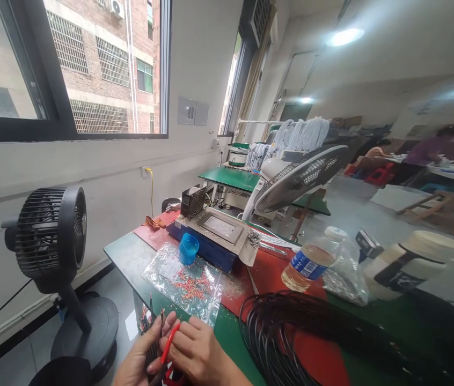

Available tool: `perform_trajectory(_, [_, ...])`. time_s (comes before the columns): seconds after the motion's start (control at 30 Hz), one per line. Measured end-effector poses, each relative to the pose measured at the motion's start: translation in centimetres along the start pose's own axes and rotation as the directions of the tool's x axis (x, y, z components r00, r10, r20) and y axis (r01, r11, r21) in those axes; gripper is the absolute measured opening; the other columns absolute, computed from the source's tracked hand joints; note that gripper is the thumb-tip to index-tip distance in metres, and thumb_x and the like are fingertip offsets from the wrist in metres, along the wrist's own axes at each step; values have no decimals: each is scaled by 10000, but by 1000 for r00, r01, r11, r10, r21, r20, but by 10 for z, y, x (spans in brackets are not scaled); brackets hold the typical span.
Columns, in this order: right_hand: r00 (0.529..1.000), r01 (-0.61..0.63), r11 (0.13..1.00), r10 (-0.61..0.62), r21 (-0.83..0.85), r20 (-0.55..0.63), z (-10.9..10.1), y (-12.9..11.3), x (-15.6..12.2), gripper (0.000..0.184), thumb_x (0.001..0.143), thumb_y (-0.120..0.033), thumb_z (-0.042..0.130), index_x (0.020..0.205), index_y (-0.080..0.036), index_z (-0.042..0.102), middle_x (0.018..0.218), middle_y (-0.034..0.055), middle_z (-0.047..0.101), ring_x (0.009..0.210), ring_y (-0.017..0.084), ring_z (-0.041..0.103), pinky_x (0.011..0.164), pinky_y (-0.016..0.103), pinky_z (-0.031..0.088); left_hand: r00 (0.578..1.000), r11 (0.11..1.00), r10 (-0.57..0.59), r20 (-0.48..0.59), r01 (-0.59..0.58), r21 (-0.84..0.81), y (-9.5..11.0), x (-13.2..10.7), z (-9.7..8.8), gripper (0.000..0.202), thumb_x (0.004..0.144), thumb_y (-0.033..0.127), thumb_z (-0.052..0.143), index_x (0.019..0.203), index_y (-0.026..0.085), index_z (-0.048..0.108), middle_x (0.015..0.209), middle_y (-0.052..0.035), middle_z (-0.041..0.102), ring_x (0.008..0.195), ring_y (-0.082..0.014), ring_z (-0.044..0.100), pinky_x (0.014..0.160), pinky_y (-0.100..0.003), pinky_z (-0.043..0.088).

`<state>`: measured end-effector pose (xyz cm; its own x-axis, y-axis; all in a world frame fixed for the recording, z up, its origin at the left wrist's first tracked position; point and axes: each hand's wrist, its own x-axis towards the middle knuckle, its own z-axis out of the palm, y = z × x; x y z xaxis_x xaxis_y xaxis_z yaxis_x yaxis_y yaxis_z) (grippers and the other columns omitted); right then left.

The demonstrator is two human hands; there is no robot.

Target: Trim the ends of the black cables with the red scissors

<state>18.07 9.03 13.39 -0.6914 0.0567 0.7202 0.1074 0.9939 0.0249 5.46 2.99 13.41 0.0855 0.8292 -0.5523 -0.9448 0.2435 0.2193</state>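
Observation:
Both my hands are at the bottom edge, over the near corner of the green bench (128, 257). My left hand (140, 356) is closed round a bundle of thin dark wires (150, 321) that stick upward. My right hand (197, 351) is closed on a red-handled tool (169, 339), whose handle points toward the wires. Just beyond my hands lies a clear plastic bag (184, 281) holding small red parts.
A big coil of black cable (291, 332) lies to the right. Behind stand a blue-based machine (214, 236), a blue cup (189, 248), a drink bottle (311, 261), a white jar (408, 262) and a white fan (299, 179). A black fan (50, 236) stands left. People work far right.

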Motion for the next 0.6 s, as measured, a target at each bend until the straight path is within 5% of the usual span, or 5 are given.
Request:
perform_trajectory(0.17, [995, 84, 994, -80, -71, 58, 3, -3, -1, 237, 892, -162, 355, 813, -133, 577, 643, 26, 559, 595, 121, 490, 513, 290, 283, 981, 958, -167, 103, 186, -219, 2, 1, -8, 305, 688, 159, 657, 963, 38, 603, 604, -38, 675, 255, 34, 294, 247, -102, 263])
perform_trajectory(0.33, [986, 131, 989, -123, -69, 109, -3, -6, 0, 212, 872, -145, 379, 802, -133, 580, 627, 28, 562, 580, 132, 504, 496, 291, 296, 981, 968, -163, 109, 180, -175, 3, -7, -3, 356, 694, 211, 654, 997, 35, 592, 556, -32, 650, 241, 31, 278, 241, -107, 249])
perform_trajectory(0.4, [989, 102, 993, -95, -65, 110, -8, -3, -2, 189, 864, -129, 396, 913, -119, 578, 639, 36, 576, 590, 137, 524, 498, 284, 318, 996, 991, -88, 31, 90, -94, 3, -9, -5, 385, 682, 192, 666, 1031, 55, 577, 610, -51, 668, 302, -7, 420, 247, -104, 231])
perform_trajectory(0.53, [973, -189, 981, 182, -37, -141, -17, 19, 0, 205, 844, -169, 446, 998, -145, 580, 662, 56, 599, 586, 144, 532, 529, 271, 373, 961, 951, 219, -168, -172, 257, 2, 1, -34, 490, 623, 316, 709, 1059, 150, 558, 664, -51, 681, 471, -99, 585, 255, -116, 204])
perform_trajectory(0.6, [840, -482, 873, 483, 67, -248, -23, 37, 7, 180, 840, -234, 471, 923, -167, 616, 664, 56, 598, 585, 142, 526, 542, 259, 391, 955, 912, 276, -110, -225, 342, -1, 8, -57, 498, 550, 489, 696, 890, 130, 633, 336, 76, 417, 250, -43, 336, 252, -160, 230])
